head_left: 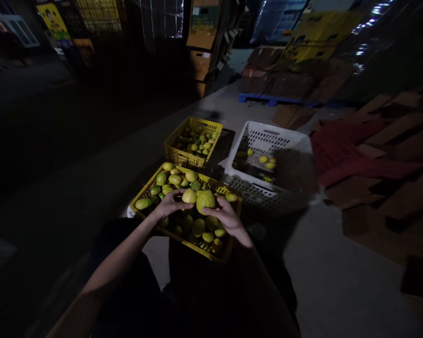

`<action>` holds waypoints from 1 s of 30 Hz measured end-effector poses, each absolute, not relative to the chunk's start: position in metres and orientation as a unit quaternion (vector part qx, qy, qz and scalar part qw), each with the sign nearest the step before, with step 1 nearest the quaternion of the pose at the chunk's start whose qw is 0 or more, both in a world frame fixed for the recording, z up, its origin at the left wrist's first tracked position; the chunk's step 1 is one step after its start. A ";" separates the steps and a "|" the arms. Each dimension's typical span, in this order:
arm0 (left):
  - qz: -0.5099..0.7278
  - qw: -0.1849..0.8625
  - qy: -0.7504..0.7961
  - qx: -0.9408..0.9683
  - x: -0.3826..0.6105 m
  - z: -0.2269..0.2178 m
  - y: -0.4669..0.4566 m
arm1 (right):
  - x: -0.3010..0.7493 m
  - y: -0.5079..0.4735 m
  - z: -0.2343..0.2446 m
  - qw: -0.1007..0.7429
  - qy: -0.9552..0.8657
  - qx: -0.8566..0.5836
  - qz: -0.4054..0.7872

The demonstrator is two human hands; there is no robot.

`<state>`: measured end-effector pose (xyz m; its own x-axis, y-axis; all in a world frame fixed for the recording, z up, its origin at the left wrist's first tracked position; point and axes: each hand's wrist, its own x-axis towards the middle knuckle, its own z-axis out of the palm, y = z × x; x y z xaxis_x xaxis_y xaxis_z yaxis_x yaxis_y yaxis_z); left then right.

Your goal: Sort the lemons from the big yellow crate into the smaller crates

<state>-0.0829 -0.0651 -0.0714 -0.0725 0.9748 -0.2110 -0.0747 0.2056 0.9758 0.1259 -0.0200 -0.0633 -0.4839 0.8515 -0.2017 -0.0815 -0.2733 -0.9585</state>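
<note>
My left hand [172,204] is closed around a pale yellow lemon [189,196]. Right beside it, my right hand [227,215] grips a larger, bumpy yellow-green lemon [205,202], thumb on the near side. Both fruits are held side by side above a yellow crate [192,243] filled with lemons in yellow and green shades. My hands and forearms hide part of the fruit in the crate.
Behind stands a second yellow crate [169,151] partly filled with lemons. To its right, a white crate [270,180] holds several lemons. Flattened cardboard [370,192] and red sheeting [352,150] lie at right. A blue pallet [273,100] bears stacked boxes farther back.
</note>
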 end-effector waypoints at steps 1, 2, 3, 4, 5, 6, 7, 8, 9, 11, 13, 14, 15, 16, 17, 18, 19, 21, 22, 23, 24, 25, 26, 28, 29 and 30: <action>0.493 0.521 0.546 0.434 -0.084 -0.072 -0.064 | 0.125 -0.020 -0.065 0.343 -0.521 -0.381 0.683; 0.502 0.500 0.538 0.457 -0.085 -0.072 -0.063 | 0.124 -0.019 -0.068 0.353 -0.535 -0.382 0.666; 0.506 0.484 0.532 0.477 -0.086 -0.073 -0.063 | 0.124 -0.018 -0.071 0.361 -0.547 -0.386 0.649; 0.508 0.469 0.528 0.493 -0.086 -0.073 -0.062 | 0.123 -0.018 -0.074 0.369 -0.557 -0.391 0.633; 0.508 0.455 0.526 0.508 -0.087 -0.073 -0.061 | 0.123 -0.017 -0.076 0.376 -0.568 -0.394 0.617; 0.508 0.441 0.525 0.521 -0.086 -0.073 -0.061 | 0.123 -0.017 -0.078 0.380 -0.579 -0.394 0.605; 0.509 0.427 0.525 0.533 -0.086 -0.073 -0.060 | 0.123 -0.016 -0.079 0.383 -0.588 -0.390 0.596; 0.509 0.413 0.525 0.543 -0.086 -0.073 -0.060 | 0.123 -0.016 -0.079 0.384 -0.595 -0.381 0.594; 0.510 0.402 0.524 0.551 -0.085 -0.073 -0.060 | 0.124 -0.016 -0.077 0.386 -0.599 -0.371 0.595; 0.516 0.392 0.518 0.558 -0.084 -0.072 -0.060 | 0.125 -0.016 -0.074 0.390 -0.598 -0.354 0.603; 0.523 0.396 0.508 0.559 -0.082 -0.069 -0.060 | 0.127 -0.016 -0.070 0.403 -0.586 -0.348 0.611; 0.526 0.405 0.501 0.555 -0.080 -0.068 -0.061 | 0.128 -0.017 -0.068 0.412 -0.576 -0.347 0.614; 0.527 0.418 0.495 0.549 -0.079 -0.066 -0.062 | 0.128 -0.017 -0.066 0.422 -0.566 -0.348 0.617; 0.528 0.432 0.490 0.543 -0.078 -0.064 -0.062 | 0.129 -0.018 -0.064 0.432 -0.556 -0.348 0.619; 0.528 0.445 0.486 0.536 -0.076 -0.062 -0.063 | 0.129 -0.018 -0.063 0.441 -0.548 -0.346 0.621; 0.529 0.455 0.482 0.531 -0.075 -0.060 -0.064 | 0.130 -0.019 -0.061 0.448 -0.543 -0.343 0.621; 0.529 0.460 0.479 0.528 -0.074 -0.058 -0.064 | 0.131 -0.019 -0.060 0.453 -0.542 -0.339 0.621; 0.533 0.462 0.472 0.530 -0.073 -0.056 -0.065 | 0.133 -0.020 -0.056 0.457 -0.544 -0.329 0.623; 0.535 0.462 0.468 0.531 -0.073 -0.055 -0.065 | 0.135 -0.020 -0.055 0.455 -0.546 -0.324 0.624; 0.537 0.463 0.465 0.531 -0.073 -0.055 -0.065 | 0.136 -0.020 -0.054 0.453 -0.548 -0.320 0.627; 0.538 0.465 0.463 0.530 -0.073 -0.054 -0.065 | 0.137 -0.020 -0.053 0.450 -0.549 -0.316 0.630; 0.540 0.466 0.462 0.528 -0.073 -0.054 -0.065 | 0.138 -0.021 -0.052 0.446 -0.549 -0.314 0.633; 0.543 0.470 0.460 0.522 -0.073 -0.054 -0.065 | 0.139 -0.021 -0.052 0.442 -0.546 -0.316 0.638; 0.551 0.492 0.455 0.497 -0.072 -0.056 -0.065 | 0.137 -0.023 -0.053 0.443 -0.513 -0.335 0.655; 0.556 0.511 0.452 0.474 -0.071 -0.057 -0.065 | 0.135 -0.025 -0.053 0.447 -0.482 -0.347 0.669; 0.558 0.538 0.449 0.444 -0.069 -0.059 -0.065 | 0.133 -0.026 -0.054 0.450 -0.447 -0.353 0.688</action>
